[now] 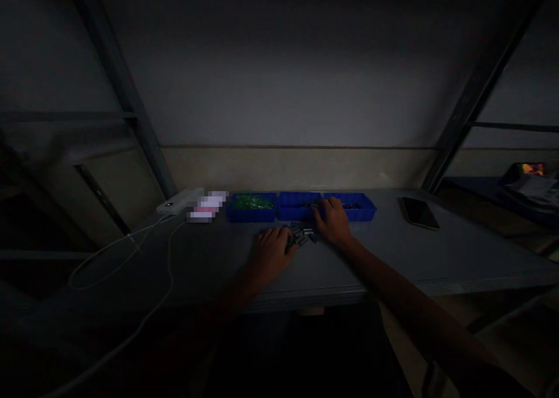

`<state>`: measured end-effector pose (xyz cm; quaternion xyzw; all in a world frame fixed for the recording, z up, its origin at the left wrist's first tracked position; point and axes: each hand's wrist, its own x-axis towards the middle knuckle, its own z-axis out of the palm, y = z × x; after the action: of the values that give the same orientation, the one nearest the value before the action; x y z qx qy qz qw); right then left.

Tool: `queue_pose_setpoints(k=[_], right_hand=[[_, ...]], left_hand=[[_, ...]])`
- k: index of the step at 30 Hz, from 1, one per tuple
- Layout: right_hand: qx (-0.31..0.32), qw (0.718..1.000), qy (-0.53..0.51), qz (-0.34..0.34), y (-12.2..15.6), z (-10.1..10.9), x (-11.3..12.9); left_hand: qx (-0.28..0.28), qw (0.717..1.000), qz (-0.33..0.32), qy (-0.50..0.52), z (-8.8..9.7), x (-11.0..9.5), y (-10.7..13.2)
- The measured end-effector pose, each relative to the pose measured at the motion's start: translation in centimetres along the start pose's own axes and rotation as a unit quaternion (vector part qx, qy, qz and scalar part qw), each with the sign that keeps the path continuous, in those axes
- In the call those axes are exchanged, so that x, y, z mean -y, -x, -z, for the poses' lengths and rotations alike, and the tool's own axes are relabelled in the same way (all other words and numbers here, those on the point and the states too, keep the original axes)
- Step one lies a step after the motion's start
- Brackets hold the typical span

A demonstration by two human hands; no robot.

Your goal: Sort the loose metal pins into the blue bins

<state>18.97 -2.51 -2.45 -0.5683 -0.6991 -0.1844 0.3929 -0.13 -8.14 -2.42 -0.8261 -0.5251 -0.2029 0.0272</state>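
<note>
On the grey table lies a loose pile of small metal pieces (pixel 303 233), dark and shiny, too dim to name exactly. My left hand (pixel 273 251) rests at the pile's left edge, fingers bent and apart, thumb and forefinger touching the nearest pieces. My right hand (pixel 334 223) reaches over the front of the middle blue bin (pixel 297 212) and the right blue bin (pixel 364 214). Its fingers are closed at the middle bin, with a small metal piece showing at the fingertips. Some dark small parts lie in the right bin, partly hidden by this hand.
A left blue bin (pixel 251 214) holds green plastic-like material. Beside it are a blurred card or sheet (pixel 208 207) and a white device (pixel 174 204) with white cables (pixel 169 264). A phone (pixel 419 212) lies at the right. Metal posts (pixel 148 147) frame the table before a wall.
</note>
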Motion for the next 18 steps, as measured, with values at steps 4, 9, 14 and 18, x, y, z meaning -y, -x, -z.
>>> queue_pose_setpoints(k=[4, 9, 14, 18], right_hand=[[0.010, 0.996, -0.049, 0.067, 1.9, 1.1, 1.4], [0.055, 0.988, -0.115, 0.084, 2.9, 1.9, 2.8], [0.073, 0.985, -0.128, 0.093, 3.2, 2.1, 3.1], [0.089, 0.984, -0.123, 0.091, 3.2, 2.1, 2.9]], left_hand=[[-0.003, 1.000, 0.015, 0.014, 0.0, 0.1, -0.2], [-0.021, 0.999, 0.025, 0.036, -0.1, 0.4, -0.3], [-0.030, 0.998, 0.049, 0.023, -0.3, 0.5, -0.3], [-0.021, 0.998, 0.052, 0.005, -0.3, 0.5, -0.4]])
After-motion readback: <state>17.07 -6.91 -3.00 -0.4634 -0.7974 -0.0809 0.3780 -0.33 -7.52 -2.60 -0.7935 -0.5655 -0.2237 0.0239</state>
